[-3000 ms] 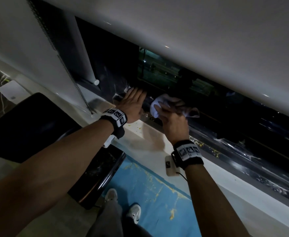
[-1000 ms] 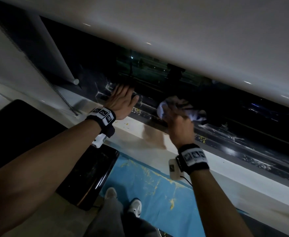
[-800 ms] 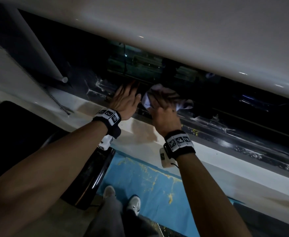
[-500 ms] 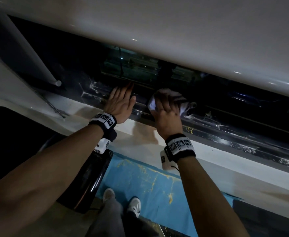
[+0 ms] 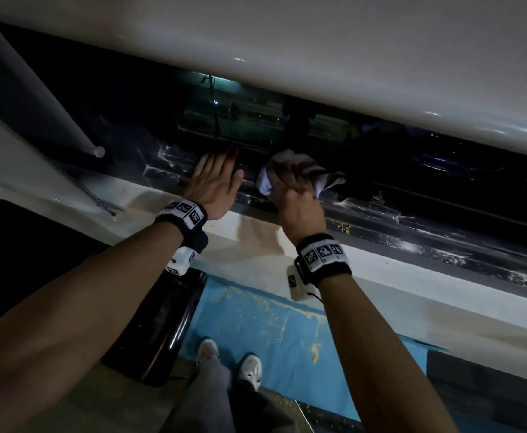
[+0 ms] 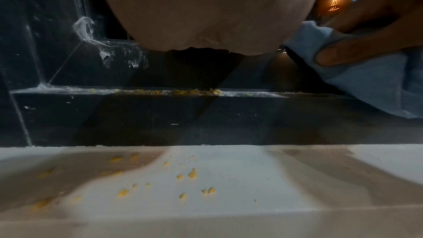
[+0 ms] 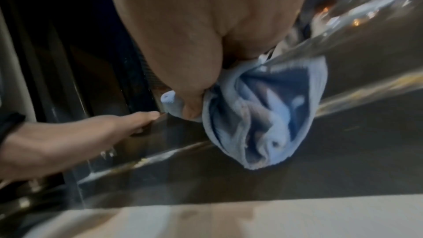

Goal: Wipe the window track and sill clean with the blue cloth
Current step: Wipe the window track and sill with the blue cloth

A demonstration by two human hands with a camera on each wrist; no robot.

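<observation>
My right hand [image 5: 290, 185] grips the bunched blue cloth [image 5: 324, 179] and holds it on the dark window track [image 5: 412, 226], close to the glass. In the right wrist view the blue cloth [image 7: 263, 115] hangs crumpled below my palm, over the track [image 7: 297, 169]. My left hand [image 5: 215, 179] lies flat with straight fingers on the track just left of the cloth. Yellow crumbs [image 6: 190, 175] dot the white sill [image 6: 228, 187], and more sit along the track ledge [image 6: 183, 92]. The left wrist view also catches the cloth [image 6: 366, 82] under my right fingers [image 6: 343, 55].
A white sill [image 5: 381, 276] runs below the track. A lowered roller blind [image 5: 318, 42] hangs above my hands, its bead chain [image 5: 90, 195] at the left. A black chair [image 5: 68, 276] stands at lower left. Blue sheeting [image 5: 256, 323] covers the wall below the sill, above my shoes [image 5: 249, 368].
Over the last second my right hand swept the cloth left along the track toward my left hand, then edged slightly right. The left hand stayed flat on the track.
</observation>
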